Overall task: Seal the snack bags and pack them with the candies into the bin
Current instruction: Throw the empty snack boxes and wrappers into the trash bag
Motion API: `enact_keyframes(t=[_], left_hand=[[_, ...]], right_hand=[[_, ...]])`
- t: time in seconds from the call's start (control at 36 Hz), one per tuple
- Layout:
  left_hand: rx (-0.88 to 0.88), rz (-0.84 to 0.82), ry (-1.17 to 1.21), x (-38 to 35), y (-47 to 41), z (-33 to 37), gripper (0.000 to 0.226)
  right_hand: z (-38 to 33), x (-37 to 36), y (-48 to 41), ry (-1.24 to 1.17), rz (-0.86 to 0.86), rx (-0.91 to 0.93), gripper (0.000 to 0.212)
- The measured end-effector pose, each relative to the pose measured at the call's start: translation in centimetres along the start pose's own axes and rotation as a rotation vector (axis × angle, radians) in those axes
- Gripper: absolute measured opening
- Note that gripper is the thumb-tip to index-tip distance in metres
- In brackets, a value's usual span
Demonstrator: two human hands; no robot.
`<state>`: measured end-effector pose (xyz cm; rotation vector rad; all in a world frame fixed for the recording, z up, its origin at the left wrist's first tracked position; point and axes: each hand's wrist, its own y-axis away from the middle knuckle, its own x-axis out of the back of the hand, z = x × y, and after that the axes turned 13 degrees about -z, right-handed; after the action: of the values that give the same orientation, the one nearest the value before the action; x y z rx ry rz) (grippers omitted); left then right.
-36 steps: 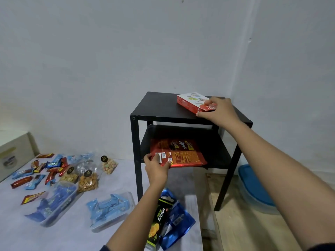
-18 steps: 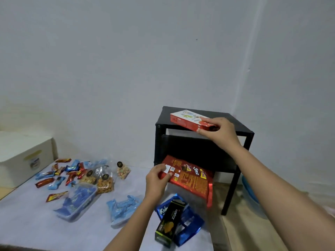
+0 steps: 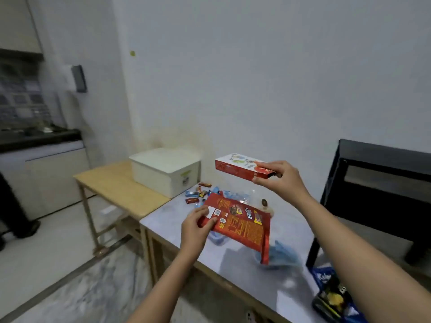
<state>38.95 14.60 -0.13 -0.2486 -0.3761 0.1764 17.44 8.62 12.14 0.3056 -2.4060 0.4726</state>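
Note:
My left hand [image 3: 197, 226] pinches the near corner of a flat red snack bag [image 3: 242, 226], held above the grey table top [image 3: 233, 257]. My right hand [image 3: 281, 179] grips the end of a red and white box [image 3: 240, 167], held in the air to the right of the white lidded bin [image 3: 164, 170]. Several small wrapped candies [image 3: 198, 194] lie on the table just behind the red bag. Blue bags [image 3: 283, 252] lie on the table under and beside it, partly hidden.
The bin stands on a lower wooden table [image 3: 112, 185] left of the grey one. A black shelf unit [image 3: 377, 183] is at the right. A dark snack pack and a blue bag [image 3: 333, 297] lie at the table's near right. A counter [image 3: 39, 138] stands far left.
Both hands carried the red bag and the box away from the black shelf unit and leftward over the table. My view swung left, bringing the bin and counter into sight.

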Motion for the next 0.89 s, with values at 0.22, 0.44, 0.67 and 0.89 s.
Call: enact_keyframes(t=[0.22, 0.44, 0.67, 0.89], left_hand=[[0.188, 0.343, -0.030, 14.5, 3.5, -8.2, 0.040], [0.411, 0.669, -0.066, 26.8, 6.9, -16.8, 0.034], [0.687, 1.001, -0.071, 36.7, 9.5, -25.6, 0.036], [1.004, 1.291, 0.051, 38.3, 15.8, -33.5, 0.036]], right_hand=[[-7.4, -15.6, -7.8, -0.053, -0.327, 0.180, 0.049], [-13.9, -33.6, -15.4, -0.083, -0.654, 0.363, 0.047], [-20.4, -51.5, -22.5, -0.051, -0.998, 0.498, 0.051], [-21.3, -68.5, -22.1, 0.017, -1.312, 0.512, 0.050]])
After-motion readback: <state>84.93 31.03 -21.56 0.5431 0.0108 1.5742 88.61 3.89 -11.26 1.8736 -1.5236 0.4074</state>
